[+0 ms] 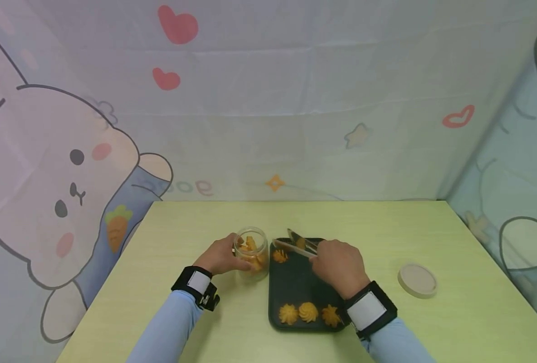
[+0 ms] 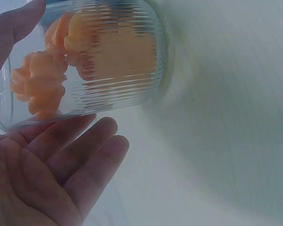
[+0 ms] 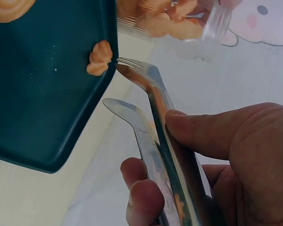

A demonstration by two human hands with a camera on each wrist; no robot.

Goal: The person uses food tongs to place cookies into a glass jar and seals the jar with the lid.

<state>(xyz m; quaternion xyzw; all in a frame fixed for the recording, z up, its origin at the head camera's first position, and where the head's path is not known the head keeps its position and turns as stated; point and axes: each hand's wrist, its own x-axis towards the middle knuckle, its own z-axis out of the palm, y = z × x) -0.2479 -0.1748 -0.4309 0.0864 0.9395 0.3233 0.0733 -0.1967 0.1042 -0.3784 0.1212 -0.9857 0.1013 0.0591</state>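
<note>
A ribbed glass jar [image 1: 261, 275] partly filled with golden piped cookies [image 2: 40, 82] stands left of a dark green tray [image 1: 291, 285]. My left hand [image 1: 220, 256] holds the jar, thumb on one side and fingers on the other. In my right hand [image 1: 341, 264] I grip metal tongs [image 3: 167, 136] with one fork-shaped end, held over the tray's far part. The tongs' arms are spread apart with nothing between them. One cookie [image 3: 100, 58] lies at the tray's edge close to the fork tip. Another cookie [image 1: 300, 243] shows partly behind the tongs.
Three cookies [image 1: 308, 312] sit in a row along the tray's near side. A round pale lid [image 1: 418, 280] lies on the yellow table [image 1: 454, 322] to the right. A printed cloth [image 1: 305, 101] hangs behind the table and at its sides.
</note>
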